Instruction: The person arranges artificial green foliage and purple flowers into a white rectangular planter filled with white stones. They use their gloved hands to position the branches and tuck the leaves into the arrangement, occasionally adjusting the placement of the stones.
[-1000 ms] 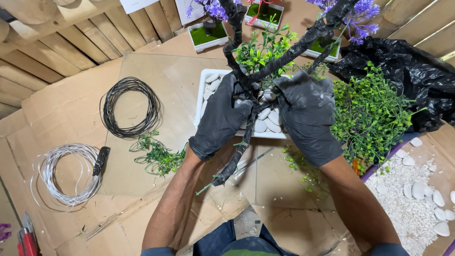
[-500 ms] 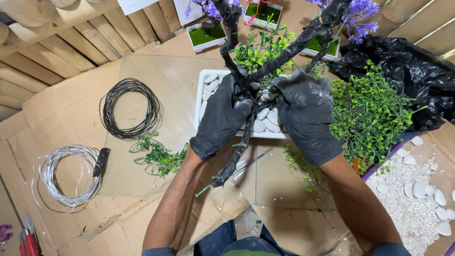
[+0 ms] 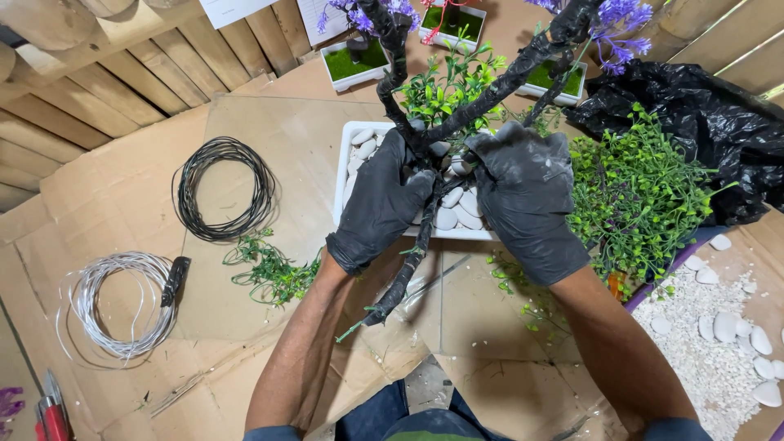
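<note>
Flattened brown cardboard sheets cover the floor, creased and overlapping. Along the upper left runs a wall of pale wooden slats, and more slats show at the upper right. The light is even and soft, possibly daylight.

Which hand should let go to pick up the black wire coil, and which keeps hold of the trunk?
Left hand: the black wire coil lies on its side; the right hand also grips the dark trunk and could likely hold it.
</note>
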